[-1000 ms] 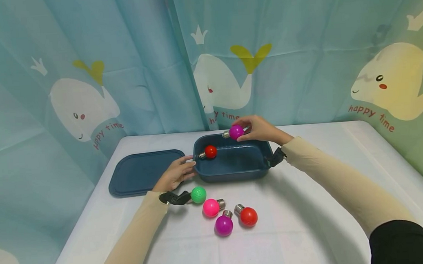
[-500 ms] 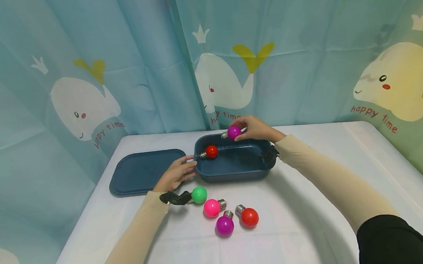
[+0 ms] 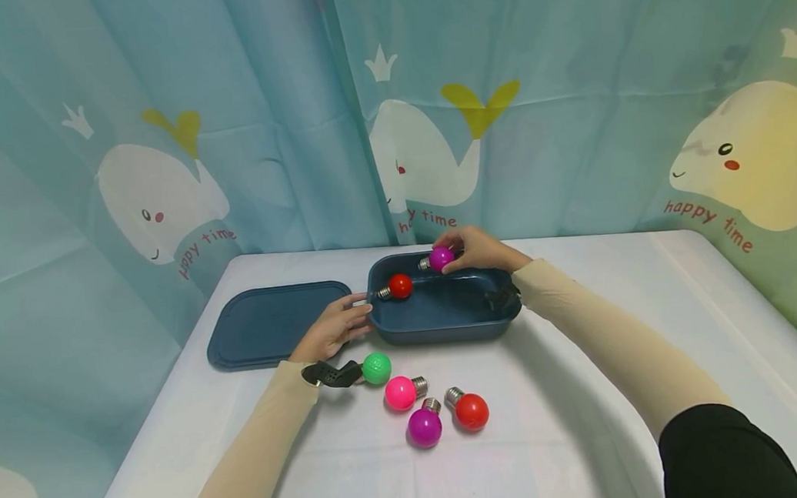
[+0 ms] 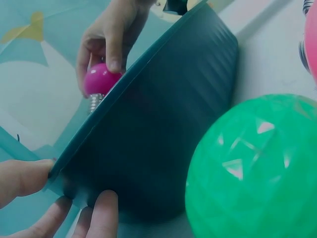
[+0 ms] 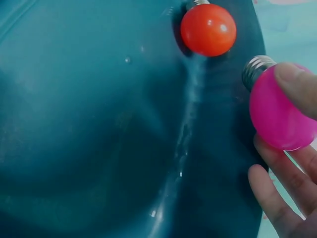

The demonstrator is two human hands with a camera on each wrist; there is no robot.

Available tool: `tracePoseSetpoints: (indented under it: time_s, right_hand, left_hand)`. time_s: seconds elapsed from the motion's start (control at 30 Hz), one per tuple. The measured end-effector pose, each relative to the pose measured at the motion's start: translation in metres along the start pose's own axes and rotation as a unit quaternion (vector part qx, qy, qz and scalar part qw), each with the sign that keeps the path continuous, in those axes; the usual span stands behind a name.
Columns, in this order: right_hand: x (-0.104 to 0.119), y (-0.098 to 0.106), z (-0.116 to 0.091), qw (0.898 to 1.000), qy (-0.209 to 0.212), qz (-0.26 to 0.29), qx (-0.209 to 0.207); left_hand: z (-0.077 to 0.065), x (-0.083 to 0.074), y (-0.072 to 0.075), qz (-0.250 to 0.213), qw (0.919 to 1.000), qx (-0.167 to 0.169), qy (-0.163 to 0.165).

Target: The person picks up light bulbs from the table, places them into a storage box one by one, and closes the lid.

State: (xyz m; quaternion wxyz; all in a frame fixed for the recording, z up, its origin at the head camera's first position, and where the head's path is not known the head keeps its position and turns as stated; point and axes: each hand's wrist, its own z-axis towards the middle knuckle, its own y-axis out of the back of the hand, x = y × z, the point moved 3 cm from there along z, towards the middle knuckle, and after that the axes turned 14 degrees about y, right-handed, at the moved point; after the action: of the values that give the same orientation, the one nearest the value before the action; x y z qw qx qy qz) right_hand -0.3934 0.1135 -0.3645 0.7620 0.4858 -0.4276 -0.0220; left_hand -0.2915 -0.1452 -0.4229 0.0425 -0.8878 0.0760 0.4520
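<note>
My right hand [image 3: 476, 248] pinches a purple light bulb [image 3: 442, 259] by its round globe, low over the back of the dark blue box [image 3: 446, 333]. The bulb's metal screw base points left; the right wrist view shows the thumb on one side and fingers on the other. Inside the box, at its left end, lies a red bulb [image 5: 208, 29]. My left hand [image 3: 337, 324] rests against the box's left end. In the left wrist view one fingertip is at the rim and other fingertips [image 4: 105, 208] touch the outer wall.
Just right of my left wrist lies a green faceted bulb [image 3: 377, 368]. Nearer on the white table [image 3: 539, 471] are a pink bulb [image 3: 400, 394], another purple bulb [image 3: 425, 428] and a second red bulb [image 3: 472, 412]. A dark blue lid [image 3: 272, 326] lies flat left of the box.
My right hand has moved a little left, then down, bringing the purple bulb lower at the box's back edge. The left hand keeps its place at the box.
</note>
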Motion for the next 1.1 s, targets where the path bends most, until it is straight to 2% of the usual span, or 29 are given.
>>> tracePoseSetpoints:
  time_s: [0.43,0.77,1.1]
  right_hand:
    - [-0.01,-0.011,0.003,0.999,0.011,0.008,0.034]
    - [-0.013,-0.018,0.005,0.998,0.02,0.033,0.043]
    - [-0.011,-0.025,0.005,0.998,0.002,0.031,0.06]
  left_hand:
    - [0.001,0.0,0.001,-0.001,1.0,-0.003,0.006]
    - [0.002,0.002,0.002,-0.008,0.9999,0.01,0.001]
    - [0.003,0.003,0.002,-0.004,1.0,0.004,-0.001]
